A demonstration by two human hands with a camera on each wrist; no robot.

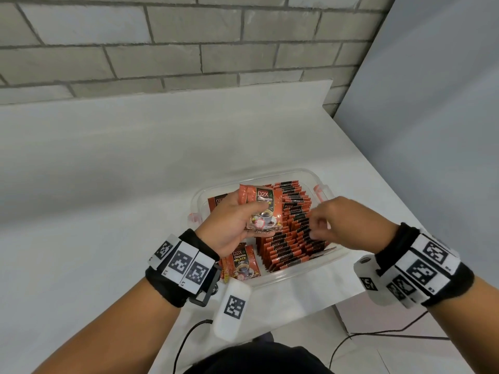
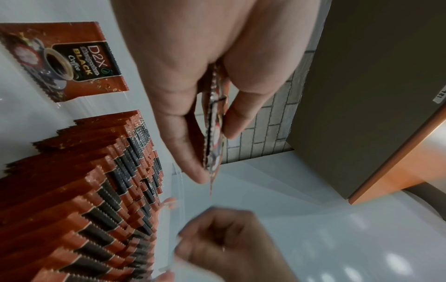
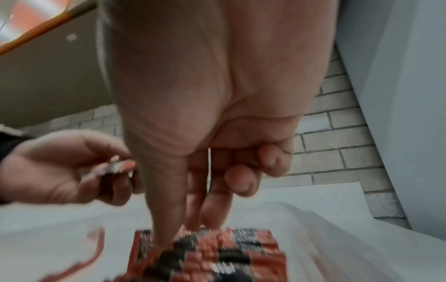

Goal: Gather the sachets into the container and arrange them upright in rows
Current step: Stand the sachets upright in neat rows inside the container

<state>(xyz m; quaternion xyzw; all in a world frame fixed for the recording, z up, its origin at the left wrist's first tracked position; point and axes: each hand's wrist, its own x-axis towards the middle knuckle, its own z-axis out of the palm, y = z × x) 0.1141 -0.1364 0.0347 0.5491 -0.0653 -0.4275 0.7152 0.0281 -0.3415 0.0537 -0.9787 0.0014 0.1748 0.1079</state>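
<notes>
- Your left hand (image 1: 234, 220) pinches a thin stack of sachets (image 1: 263, 211) above the left side of the clear container (image 1: 302, 273), thumb across the printed face, fingers behind.
- From the left wrist view that stack (image 2: 213, 131) shows edge-on between thumb and fingers; a few packets, I'd say, though the exact count is hard to tell.
- Your right hand (image 1: 334, 225) has curled fingers down at the top edges of the standing rows (image 1: 294, 228). The right wrist view is blurred, so I can't tell whether the fingertips (image 3: 212, 211) pinch a packet or only press the tops.
- The rows fill the middle and right of the container, upright and tightly packed. One loose sachet (image 1: 241, 261) lies flat in the near left corner, and another peeks out behind your left hand.
- Handling, as I judge it: these are light, thin foil packets, flexible and probably slick. They will likely fan or slide if held loosely, so grip across the flat faces near the middle, not by the crimped edges.
- The packed rows look springy; a packet pushed in beside them may tip its neighbours.
- Writing on the packets: "D2X", "BLACK", "Coffee", with a cup of coffee pictured. A script word between "D2X" and "BLACK" is too small to read surely.
- Your wristbands (image 1: 183, 265) carry black-and-white square codes.
</notes>
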